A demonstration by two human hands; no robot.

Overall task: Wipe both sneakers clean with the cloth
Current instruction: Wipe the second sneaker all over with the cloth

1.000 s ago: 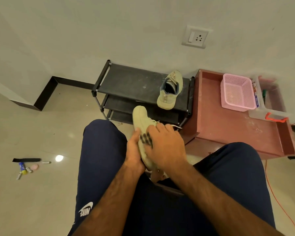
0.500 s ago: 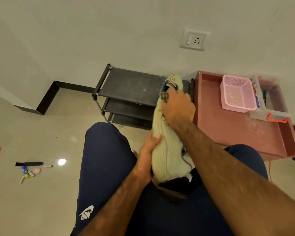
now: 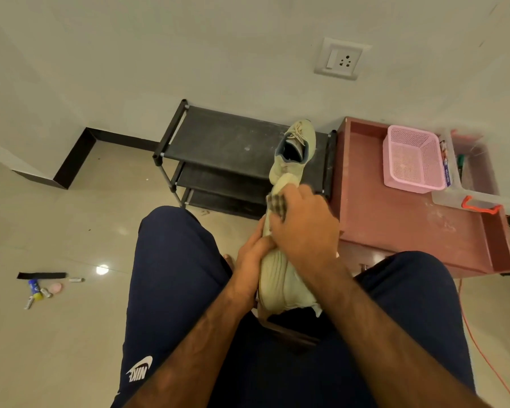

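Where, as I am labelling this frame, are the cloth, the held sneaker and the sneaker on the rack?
cloth [image 3: 277,205]: head view, on its checked patch.
held sneaker [image 3: 280,285]: head view, on its pale lower part.
sneaker on the rack [image 3: 300,136]: head view, on its laces.

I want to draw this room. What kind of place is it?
Probably a home, maybe by the entry: a shoe rack with a sneaker on it stands against the wall, beside a low red table holding a pink basket, below a socket.
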